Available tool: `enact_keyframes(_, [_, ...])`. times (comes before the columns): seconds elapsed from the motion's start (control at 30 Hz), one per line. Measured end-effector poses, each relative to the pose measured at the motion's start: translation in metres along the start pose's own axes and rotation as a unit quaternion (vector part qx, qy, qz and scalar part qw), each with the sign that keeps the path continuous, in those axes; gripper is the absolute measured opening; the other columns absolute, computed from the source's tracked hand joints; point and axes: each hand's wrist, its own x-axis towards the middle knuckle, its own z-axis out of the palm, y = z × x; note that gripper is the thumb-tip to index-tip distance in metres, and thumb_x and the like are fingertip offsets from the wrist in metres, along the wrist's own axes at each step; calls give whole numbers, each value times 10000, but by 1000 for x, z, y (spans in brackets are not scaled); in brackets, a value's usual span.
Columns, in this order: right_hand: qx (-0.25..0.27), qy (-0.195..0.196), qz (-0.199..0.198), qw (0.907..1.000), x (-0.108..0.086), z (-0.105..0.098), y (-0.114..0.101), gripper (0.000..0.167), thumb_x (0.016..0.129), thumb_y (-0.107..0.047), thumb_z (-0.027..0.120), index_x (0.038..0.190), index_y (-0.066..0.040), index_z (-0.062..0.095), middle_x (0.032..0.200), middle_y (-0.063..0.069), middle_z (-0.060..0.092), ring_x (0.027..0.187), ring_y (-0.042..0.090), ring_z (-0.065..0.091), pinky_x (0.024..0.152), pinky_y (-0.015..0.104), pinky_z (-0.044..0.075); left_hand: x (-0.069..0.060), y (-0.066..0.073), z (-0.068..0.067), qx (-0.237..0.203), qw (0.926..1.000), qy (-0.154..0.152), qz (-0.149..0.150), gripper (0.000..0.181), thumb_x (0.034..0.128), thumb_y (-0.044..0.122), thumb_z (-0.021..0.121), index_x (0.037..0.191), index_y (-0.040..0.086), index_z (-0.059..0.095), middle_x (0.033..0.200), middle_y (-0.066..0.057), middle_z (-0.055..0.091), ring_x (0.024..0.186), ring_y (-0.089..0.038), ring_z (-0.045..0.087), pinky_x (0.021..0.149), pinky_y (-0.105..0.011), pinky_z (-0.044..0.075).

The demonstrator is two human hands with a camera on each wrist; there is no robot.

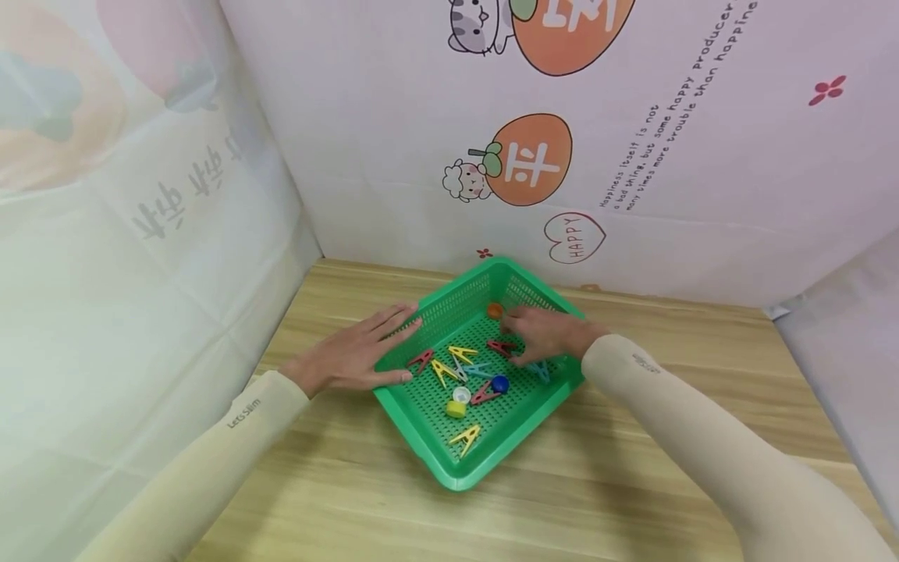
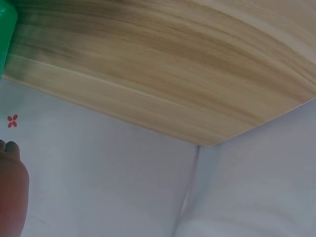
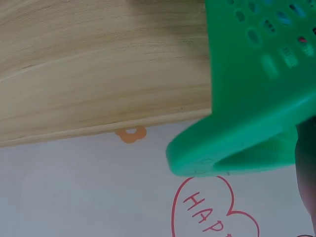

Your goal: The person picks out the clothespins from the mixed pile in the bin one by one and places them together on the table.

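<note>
A green plastic basket (image 1: pixel 421 449) with perforated sides stands turned cornerwise on the wooden table. My left hand (image 1: pixel 358 351) rests on its left rim with the fingers spread. Inside the basket's right side is my right hand (image 1: pixel 544 332), its fingertips close beside an orange bottle cap (image 1: pixel 495 311). A red clothespin (image 1: pixel 501 347) lies between its thumb and fingers, and nothing held shows. On the basket floor lie yellow clothespins (image 1: pixel 466 439), blue clothespins (image 1: pixel 479 370), a pink clothespin (image 1: pixel 485 393), a blue cap (image 1: pixel 500 383), a white cap (image 1: pixel 461 395) and a yellow cap (image 1: pixel 456 409).
Another red clothespin (image 1: pixel 421 360) lies by the basket's left wall. The wooden table (image 1: pixel 351 484) meets a printed white cloth wall (image 1: pixel 393 156) behind the basket. More white cloth (image 1: pixel 140 297) hangs along the left side.
</note>
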Motion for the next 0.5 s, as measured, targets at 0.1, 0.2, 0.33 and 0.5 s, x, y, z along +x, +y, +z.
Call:
enact_keyframes(0.1, [-105, -110, 58, 9999, 3, -1, -1, 493, 927, -379, 866, 1290, -78, 720, 1252, 92, 693, 1144, 249, 667, 1018, 462, 618, 0, -1, 0, -50, 10000, 7, -38, 940, 1069, 664, 529, 1764, 146, 165, 1858, -95, 51, 1725, -321, 64, 1368, -562, 268])
enact_keyframes(0.2, [-275, -228, 135, 9993, 5, -3, -2, 497, 924, -384, 871, 1289, -80, 724, 1281, 102, 697, 1154, 252, 672, 1025, 461, 621, -1, -1, 0, -75, 9999, 9, -68, 940, 1068, 662, 529, 1764, 145, 165, 1857, -96, 52, 1724, -323, 67, 1364, -565, 276])
enact_keyframes(0.33, [-451, -432, 168, 9979, 10, 0, 0, 425, 927, -390, 868, 1204, -104, 721, 1291, 113, 699, 1114, 247, 675, 1006, 459, 627, 0, -1, 0, -103, 9999, -15, -65, 943, 1069, 669, 523, 1764, 144, 160, 1858, -94, 43, 1725, -320, 61, 1370, -560, 260])
enact_keyframes(0.5, [-445, -578, 176, 9972, 16, 7, 2, 347, 935, -373, 861, 1133, -131, 710, 1200, 69, 706, 1020, 203, 659, 938, 414, 630, 0, 0, 1, -120, 9999, -18, -22, 948, 1071, 669, 521, 1764, 135, 157, 1858, -96, 35, 1722, -336, 69, 1376, -561, 242])
